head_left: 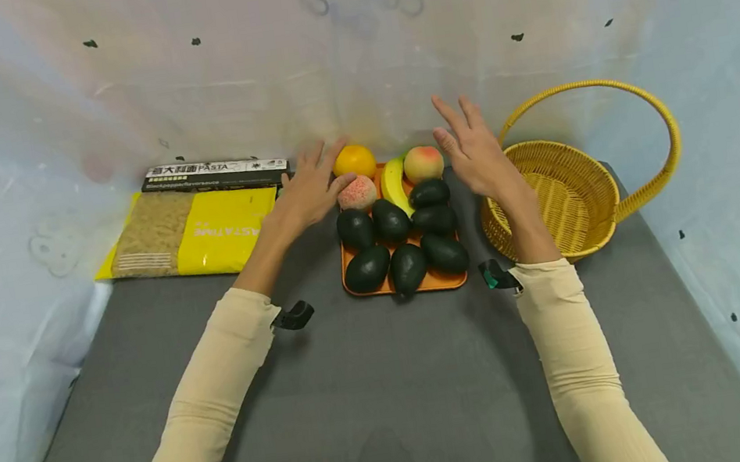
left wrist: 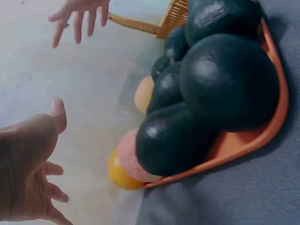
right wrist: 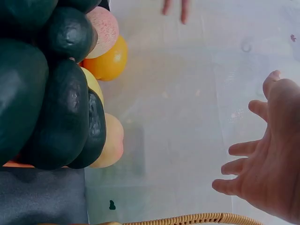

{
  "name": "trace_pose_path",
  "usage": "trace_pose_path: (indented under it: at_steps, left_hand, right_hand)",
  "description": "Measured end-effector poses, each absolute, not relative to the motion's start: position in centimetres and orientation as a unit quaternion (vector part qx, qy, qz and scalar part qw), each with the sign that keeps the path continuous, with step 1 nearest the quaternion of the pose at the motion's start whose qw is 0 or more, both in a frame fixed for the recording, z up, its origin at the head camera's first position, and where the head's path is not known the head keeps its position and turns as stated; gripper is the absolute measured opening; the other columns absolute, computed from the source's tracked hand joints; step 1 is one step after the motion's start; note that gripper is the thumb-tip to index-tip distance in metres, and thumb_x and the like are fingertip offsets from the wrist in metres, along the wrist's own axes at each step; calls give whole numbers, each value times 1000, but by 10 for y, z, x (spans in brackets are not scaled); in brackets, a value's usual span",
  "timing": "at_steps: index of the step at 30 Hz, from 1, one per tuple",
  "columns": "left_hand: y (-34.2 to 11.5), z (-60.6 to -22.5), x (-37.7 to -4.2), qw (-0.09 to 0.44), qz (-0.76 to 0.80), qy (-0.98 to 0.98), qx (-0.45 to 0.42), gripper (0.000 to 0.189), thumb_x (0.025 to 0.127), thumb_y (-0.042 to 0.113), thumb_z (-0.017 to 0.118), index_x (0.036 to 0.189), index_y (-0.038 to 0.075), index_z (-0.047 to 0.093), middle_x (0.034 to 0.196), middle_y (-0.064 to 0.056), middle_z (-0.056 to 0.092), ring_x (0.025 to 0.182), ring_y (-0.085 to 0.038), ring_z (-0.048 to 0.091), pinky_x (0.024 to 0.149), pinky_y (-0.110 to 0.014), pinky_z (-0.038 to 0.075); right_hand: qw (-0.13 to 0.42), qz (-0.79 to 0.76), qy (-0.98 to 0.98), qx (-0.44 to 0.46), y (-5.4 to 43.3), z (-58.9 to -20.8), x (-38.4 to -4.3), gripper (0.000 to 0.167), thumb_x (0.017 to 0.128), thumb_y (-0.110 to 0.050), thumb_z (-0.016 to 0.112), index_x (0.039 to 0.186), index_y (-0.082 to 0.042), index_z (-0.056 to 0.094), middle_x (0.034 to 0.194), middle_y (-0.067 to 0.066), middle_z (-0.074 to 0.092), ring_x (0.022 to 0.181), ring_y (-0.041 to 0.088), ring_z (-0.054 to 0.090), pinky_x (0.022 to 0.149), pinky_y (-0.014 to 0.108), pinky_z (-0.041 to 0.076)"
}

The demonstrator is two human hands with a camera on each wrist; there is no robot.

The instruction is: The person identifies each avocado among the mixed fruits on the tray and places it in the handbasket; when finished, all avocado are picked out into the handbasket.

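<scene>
My left hand (head_left: pixel 309 190), fingers spread, is beside the orange (head_left: pixel 354 161) and a speckled pink peach (head_left: pixel 358 193) at the tray's back left. My right hand (head_left: pixel 474 149), fingers extended, is to the right of a second peach (head_left: pixel 423 164), between it and the basket. Neither hand holds anything. An orange tray (head_left: pixel 444 282) carries the fruit: several dark green avocados (head_left: pixel 408 267) in front, with a banana (head_left: pixel 395 186) among the fruit behind them. In the left wrist view, the avocados (left wrist: pixel 229 82) fill the tray up to its rim.
A yellow wicker basket (head_left: pixel 607 229) with a tall handle stands to the right, partly behind my right forearm. On the left lie a yellow pasta bag (head_left: pixel 200 235) and a black-and-white pasta box (head_left: pixel 213 176). Pale sheeting (head_left: pixel 345 53) hangs behind the grey table (head_left: pixel 394 401).
</scene>
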State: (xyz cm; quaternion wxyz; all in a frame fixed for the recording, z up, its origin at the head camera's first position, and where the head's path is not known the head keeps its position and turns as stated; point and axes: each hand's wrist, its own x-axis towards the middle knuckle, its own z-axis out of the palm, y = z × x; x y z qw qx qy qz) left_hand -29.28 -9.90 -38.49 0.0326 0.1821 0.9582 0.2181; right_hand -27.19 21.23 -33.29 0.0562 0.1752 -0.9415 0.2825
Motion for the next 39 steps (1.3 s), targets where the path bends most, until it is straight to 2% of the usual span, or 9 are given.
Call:
trace_pose_path:
  at_steps: [3,6,10,13,17,21,26,33,39]
  left_hand:
    - [-101,-392,-295,43,247,950,187,62,113,46,34,168,39,6,176,-14,16,161,-46,20,126,-72,25]
    - [-105,-404,-300,58,313,927,198,55,115,32,35,168,21,24,167,-19,38,151,-43,42,123,-60,39]
    - [-115,-424,-305,128,447,873,145,49,114,26,40,160,8,40,156,-24,51,137,-42,57,104,-58,56]
    - [-118,-437,-303,182,529,826,77,49,113,26,43,158,7,41,156,-24,49,134,-43,60,90,-55,64]
    - [-117,-447,-300,213,581,785,31,50,112,22,45,159,4,40,155,-24,47,130,-41,60,86,-47,67]
    - [-112,-447,-298,230,610,758,7,49,111,18,49,157,3,41,146,-26,51,115,-33,63,84,-44,67]
    - [-106,-449,-300,243,599,763,-4,46,108,14,57,150,-1,49,128,-21,59,99,-23,68,81,-38,68]
    - [-108,-464,-304,218,584,782,-8,38,102,4,62,138,-7,59,126,-26,64,73,-13,71,69,-26,66]
    - [-108,-473,-306,166,582,796,2,31,97,3,69,125,-9,65,104,-19,73,62,-9,70,64,-27,66]
  right_hand:
    - [50,303,-935,180,216,-331,-268,72,105,-67,23,169,-36,12,176,22,-2,163,48,1,129,73,13]
    - [54,316,-929,184,221,-330,-264,72,105,-67,23,169,-34,15,176,21,2,162,49,9,127,73,18]
    - [65,334,-919,198,226,-327,-256,70,106,-64,27,168,-33,18,176,17,9,163,45,12,128,72,17]
    - [72,341,-913,212,229,-324,-248,69,107,-62,29,168,-31,21,176,13,16,164,39,13,131,67,16]
    - [88,343,-909,222,236,-321,-236,69,108,-61,32,167,-26,27,175,8,24,164,32,19,133,60,18]
    - [99,345,-908,217,241,-317,-225,66,109,-58,33,166,-25,31,173,6,30,162,30,25,133,57,21]
    - [92,351,-907,215,246,-313,-212,64,110,-56,33,165,-24,32,172,7,32,158,36,32,128,62,28]
    - [90,350,-908,210,250,-311,-203,60,111,-53,34,164,-25,35,168,10,38,150,45,44,120,66,38]
    - [84,345,-910,211,254,-310,-200,60,111,-52,34,164,-25,34,167,9,40,148,44,47,117,66,41]
